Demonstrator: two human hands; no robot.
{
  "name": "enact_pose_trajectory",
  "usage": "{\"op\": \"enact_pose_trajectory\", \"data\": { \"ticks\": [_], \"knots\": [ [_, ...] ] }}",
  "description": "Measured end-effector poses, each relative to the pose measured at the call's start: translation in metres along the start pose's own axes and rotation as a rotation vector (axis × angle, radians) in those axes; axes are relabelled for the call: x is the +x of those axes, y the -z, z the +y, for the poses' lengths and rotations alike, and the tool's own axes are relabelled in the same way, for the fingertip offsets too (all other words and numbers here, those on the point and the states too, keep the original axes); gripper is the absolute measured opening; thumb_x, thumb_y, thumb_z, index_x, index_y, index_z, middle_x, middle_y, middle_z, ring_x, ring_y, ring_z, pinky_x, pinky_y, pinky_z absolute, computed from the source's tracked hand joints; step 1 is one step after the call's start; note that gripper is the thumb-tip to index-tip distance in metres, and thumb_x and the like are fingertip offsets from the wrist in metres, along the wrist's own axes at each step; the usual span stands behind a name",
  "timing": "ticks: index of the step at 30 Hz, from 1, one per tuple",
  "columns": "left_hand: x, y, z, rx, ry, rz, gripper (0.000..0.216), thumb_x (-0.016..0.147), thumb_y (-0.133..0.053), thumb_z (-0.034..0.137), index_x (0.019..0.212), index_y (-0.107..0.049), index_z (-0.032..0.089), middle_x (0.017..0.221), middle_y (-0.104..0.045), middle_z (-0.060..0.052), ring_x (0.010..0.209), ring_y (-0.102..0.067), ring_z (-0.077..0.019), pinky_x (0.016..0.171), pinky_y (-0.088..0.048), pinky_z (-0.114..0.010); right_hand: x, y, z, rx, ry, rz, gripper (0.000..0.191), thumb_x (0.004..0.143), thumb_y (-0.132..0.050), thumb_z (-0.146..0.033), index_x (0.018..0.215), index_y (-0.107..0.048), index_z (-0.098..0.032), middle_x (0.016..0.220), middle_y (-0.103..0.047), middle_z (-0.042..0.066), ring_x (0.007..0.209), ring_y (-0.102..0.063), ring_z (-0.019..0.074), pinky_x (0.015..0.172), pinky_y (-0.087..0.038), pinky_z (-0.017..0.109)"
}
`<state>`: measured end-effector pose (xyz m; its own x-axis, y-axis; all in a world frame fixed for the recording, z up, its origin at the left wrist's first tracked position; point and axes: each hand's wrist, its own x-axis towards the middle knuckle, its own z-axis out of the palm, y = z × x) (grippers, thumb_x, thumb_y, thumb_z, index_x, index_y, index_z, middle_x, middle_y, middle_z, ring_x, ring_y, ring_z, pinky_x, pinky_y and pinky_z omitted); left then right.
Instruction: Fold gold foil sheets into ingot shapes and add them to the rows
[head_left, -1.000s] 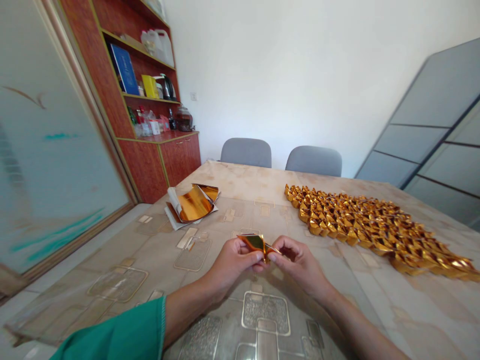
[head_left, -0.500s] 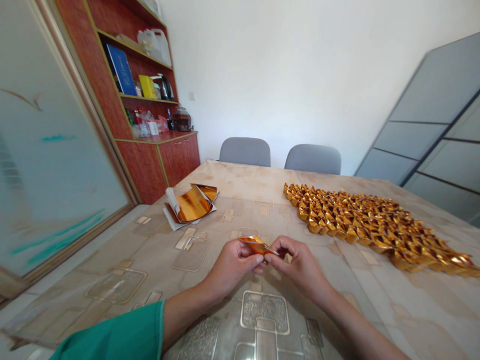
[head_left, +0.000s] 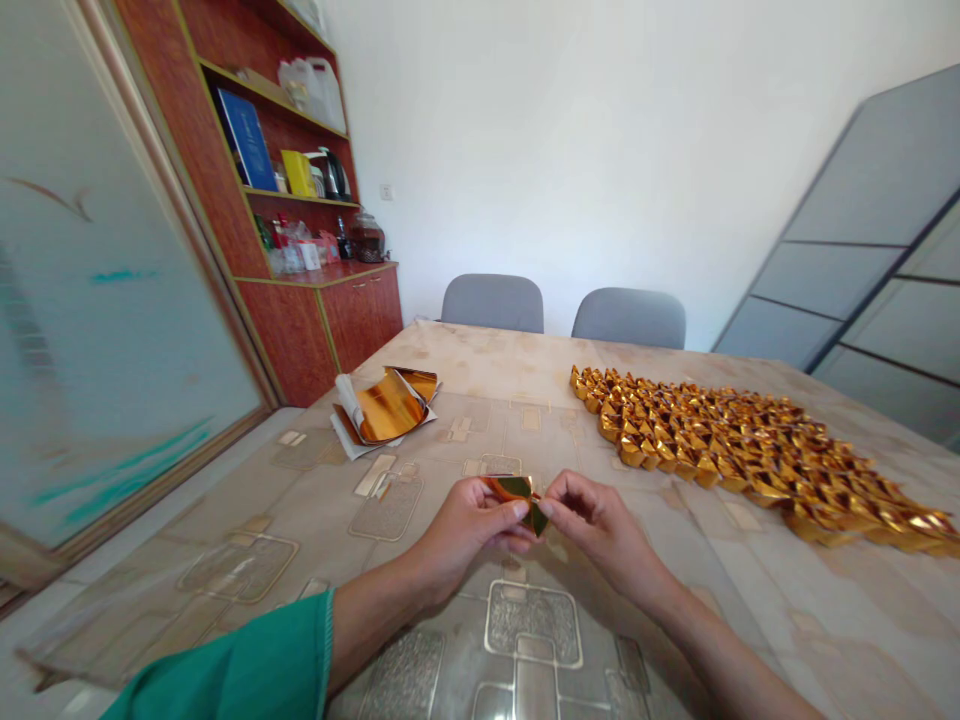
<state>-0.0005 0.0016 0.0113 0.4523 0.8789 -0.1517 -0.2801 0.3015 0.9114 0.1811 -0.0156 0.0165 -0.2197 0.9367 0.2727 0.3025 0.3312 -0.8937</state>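
A small piece of gold foil paper [head_left: 517, 492], partly folded, is pinched between both my hands just above the table. My left hand [head_left: 465, 525] grips its left side with thumb and fingers closed. My right hand [head_left: 592, 520] pinches its right side, fingers curled. Part of the paper is hidden behind my fingertips. A stack of flat gold foil sheets [head_left: 386, 408] on white wrapping lies further back on the left. A large spread of folded gold paper ingots [head_left: 742, 455] covers the right part of the table.
The table [head_left: 420, 610] has a beige patterned cover. Two grey chairs [head_left: 562, 308] stand at its far side. A red-brown shelf cabinet [head_left: 300, 200] with bottles and a kettle is at the left. Glass panels [head_left: 877, 260] lean on the right.
The gold paper has been turned and folded between my fingers; its right end now points down. Both hands stay in nearly the same place.
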Motion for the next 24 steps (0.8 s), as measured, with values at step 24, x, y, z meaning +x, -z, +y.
{"op": "enact_pose_trajectory", "data": {
  "ticks": [24],
  "knots": [
    [0.002, 0.003, -0.003, -0.158, 0.03, 0.05, 0.033, 0.061, -0.089, 0.029, 0.084, -0.073, 0.011, 0.085, -0.073, -0.006, 0.073, -0.067, -0.0127, 0.068, -0.055, -0.022, -0.001, -0.008, 0.011, 0.12, -0.108, -0.01, 0.029, 0.08, -0.069, -0.044, 0.072, -0.055, -0.02, 0.061, -0.048, -0.005, 0.055, -0.041, 0.0119, 0.052, -0.032, 0.025]
  ]
}}
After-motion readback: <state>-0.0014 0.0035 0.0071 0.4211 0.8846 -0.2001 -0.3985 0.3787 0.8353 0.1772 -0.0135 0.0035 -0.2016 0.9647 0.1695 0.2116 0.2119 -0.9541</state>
